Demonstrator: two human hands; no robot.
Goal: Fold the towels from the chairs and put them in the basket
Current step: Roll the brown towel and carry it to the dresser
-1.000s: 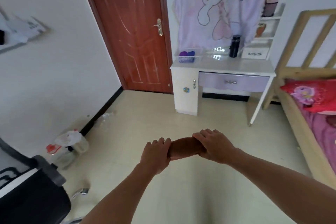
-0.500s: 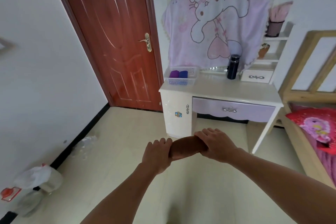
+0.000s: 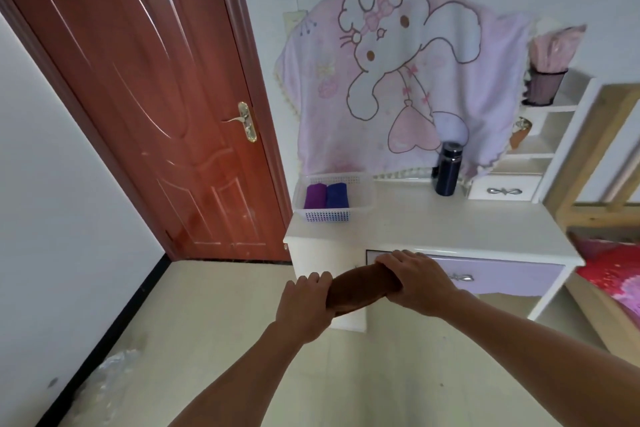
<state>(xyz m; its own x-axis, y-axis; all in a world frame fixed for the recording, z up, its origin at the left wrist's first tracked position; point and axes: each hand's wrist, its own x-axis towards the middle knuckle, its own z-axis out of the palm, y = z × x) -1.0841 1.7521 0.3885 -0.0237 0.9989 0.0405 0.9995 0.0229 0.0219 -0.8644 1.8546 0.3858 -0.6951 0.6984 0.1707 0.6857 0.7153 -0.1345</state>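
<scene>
A rolled brown towel [image 3: 362, 289] is held in the air in front of the white desk [image 3: 485, 236]. My left hand [image 3: 304, 305] grips its left end and my right hand [image 3: 415, 282] grips its right end from above. A white perforated basket [image 3: 360, 198] stands on the desk's left back corner. Inside it lie a rolled purple towel [image 3: 315, 196] and a rolled blue towel [image 3: 336, 195], side by side on the left; the right half of the basket looks bare.
A dark bottle [image 3: 447, 168] stands on the desk behind, near small drawers [image 3: 502, 189]. A pink cartoon blanket [image 3: 398, 80] hangs on the wall. A red-brown door [image 3: 156, 97] is left of the desk; a wooden bed [image 3: 609, 218] is right. Crumpled plastic [image 3: 114, 367] lies by the left wall.
The view has come closer to the desk and tilted up; the basket now looks larger and nearer. Both hands keep the same grip on the brown towel roll.
</scene>
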